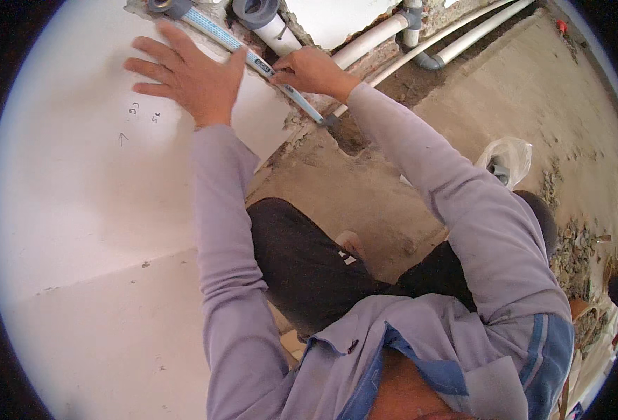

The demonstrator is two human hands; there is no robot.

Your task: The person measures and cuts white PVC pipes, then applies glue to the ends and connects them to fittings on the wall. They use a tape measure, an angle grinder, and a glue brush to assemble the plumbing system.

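Note:
Against the white wall, my left hand is open with its fingers spread. Its thumb reaches to the edge of a light-blue and white pipe that runs diagonally along a cut in the wall. The pipe's upper end meets a dark grey fitting, and its lower end a small grey fitting near the floor. Over the pipe's middle, my right hand has its fingers pinched together. Something small and dark shows at those fingertips, too small to name.
A thicker white pipe with a grey socket stands beside the thin one. More white pipes lie in a trench along the broken wall base. A clear plastic bag with grey fittings sits on the concrete floor. Rubble lies at the right.

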